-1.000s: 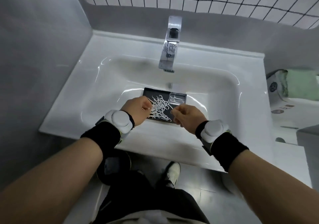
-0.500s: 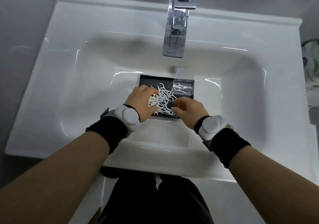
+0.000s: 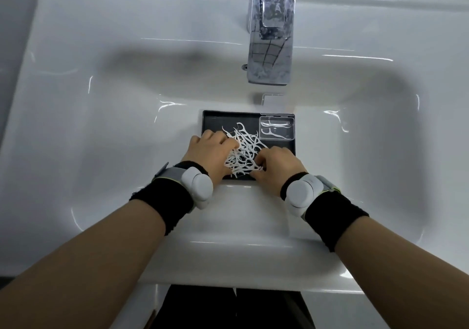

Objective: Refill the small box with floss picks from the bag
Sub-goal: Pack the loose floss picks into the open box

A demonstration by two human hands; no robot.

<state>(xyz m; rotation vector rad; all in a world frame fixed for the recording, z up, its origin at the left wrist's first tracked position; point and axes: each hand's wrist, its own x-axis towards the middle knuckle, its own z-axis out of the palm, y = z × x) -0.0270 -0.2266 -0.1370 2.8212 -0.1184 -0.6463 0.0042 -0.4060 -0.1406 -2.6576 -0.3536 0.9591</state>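
Since the frame half a second back, both of my hands have sunk lower into the loose floss picks (image 3: 243, 153) heaped on the black tray (image 3: 215, 120), and my head has leaned closer, so the tap (image 3: 270, 36) now fills the top of the frame. I take it I am gathering picks for the next transfer.

My left hand (image 3: 210, 151) lies knuckles-up at centre frame, fingers curled into the left edge of the heap. My right hand (image 3: 276, 163) mirrors it, fingertips pinching picks at the heap's lower right. Just above it, in the tray's upper right corner, the small box (image 3: 277, 128) sits open with only two or three picks inside. No bag is in view.
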